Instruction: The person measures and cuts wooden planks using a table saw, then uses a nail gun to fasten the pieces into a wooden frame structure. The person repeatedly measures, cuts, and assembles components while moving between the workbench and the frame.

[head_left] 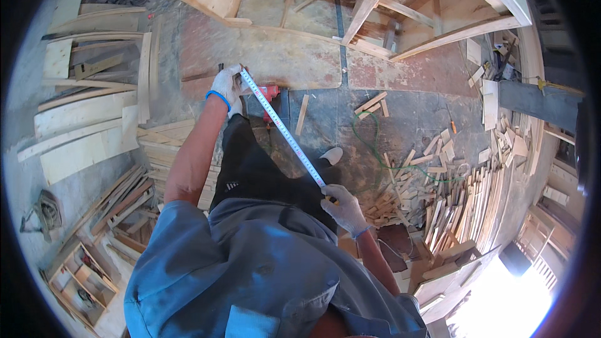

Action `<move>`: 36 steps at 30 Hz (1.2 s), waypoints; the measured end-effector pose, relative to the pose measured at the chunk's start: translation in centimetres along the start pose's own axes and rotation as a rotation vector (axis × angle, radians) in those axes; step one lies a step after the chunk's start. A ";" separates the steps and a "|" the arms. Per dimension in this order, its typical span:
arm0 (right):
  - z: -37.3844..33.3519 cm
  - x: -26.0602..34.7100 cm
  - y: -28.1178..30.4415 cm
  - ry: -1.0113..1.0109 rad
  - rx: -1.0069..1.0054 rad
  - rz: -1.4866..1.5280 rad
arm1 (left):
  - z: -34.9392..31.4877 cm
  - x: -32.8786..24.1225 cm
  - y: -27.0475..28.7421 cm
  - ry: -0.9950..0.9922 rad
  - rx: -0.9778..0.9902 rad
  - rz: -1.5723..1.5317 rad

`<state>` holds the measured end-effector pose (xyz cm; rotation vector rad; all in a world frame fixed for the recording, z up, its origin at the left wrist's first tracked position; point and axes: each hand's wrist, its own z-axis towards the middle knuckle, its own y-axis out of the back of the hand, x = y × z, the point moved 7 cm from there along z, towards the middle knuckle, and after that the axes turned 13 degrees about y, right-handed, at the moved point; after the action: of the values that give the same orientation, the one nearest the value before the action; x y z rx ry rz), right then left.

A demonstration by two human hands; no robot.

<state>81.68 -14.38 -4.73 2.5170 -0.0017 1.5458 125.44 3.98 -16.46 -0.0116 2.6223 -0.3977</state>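
Wood-strewn floor [413,109]; left hand [226,84], right hand [346,209] hold extended tape measure [283,128].

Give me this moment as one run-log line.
tape measure: blade drawn out | left hand: gloved, holds far end | right hand: gloved, holds case end | nearby: red tool, wood strips

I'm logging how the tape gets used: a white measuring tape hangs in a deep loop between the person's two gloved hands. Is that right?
Not quite: there is no deep loop. The head view shows the white measuring tape running nearly straight between the gloved left hand and right hand.
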 end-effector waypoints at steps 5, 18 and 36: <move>11.3 0.0 -3.5 -0.003 -0.194 -0.017 | 8.9 -0.8 -0.5 0.141 0.148 0.093; 35.4 -10.7 3.3 -0.291 -0.955 -0.329 | 14.7 13.7 23.8 0.879 -0.031 0.383; 41.7 -12.4 10.2 -0.259 -1.069 -0.230 | 19.2 10.9 21.9 0.706 0.041 0.349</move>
<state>111.84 -32.24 -32.40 1.7267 -0.4313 0.7671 126.13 18.76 -43.75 0.7103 3.2052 -0.3777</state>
